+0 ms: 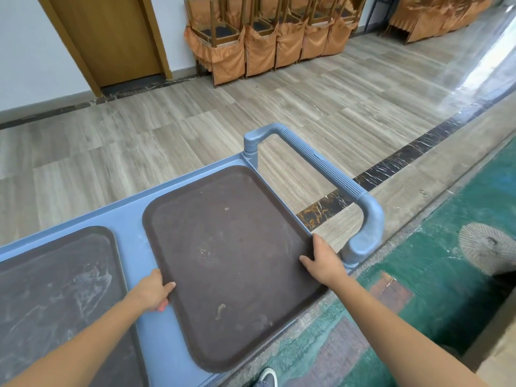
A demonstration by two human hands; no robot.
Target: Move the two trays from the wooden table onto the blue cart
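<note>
A dark brown tray lies on the blue cart, at its right end beside the handle. My left hand grips the tray's left rim, thumb on top and fingers underneath. My right hand holds the right rim near the far corner. The tray's near right corner juts a little past the cart's edge. A second brown tray lies flat on the cart to the left, with neither hand on it. The wooden table is out of view.
The cart's grey-blue handle arches at the right end. Beyond it are a pale wood-look floor, stacked chairs with orange covers and a wooden door. A green patterned carpet lies to the right; a shoe shows below.
</note>
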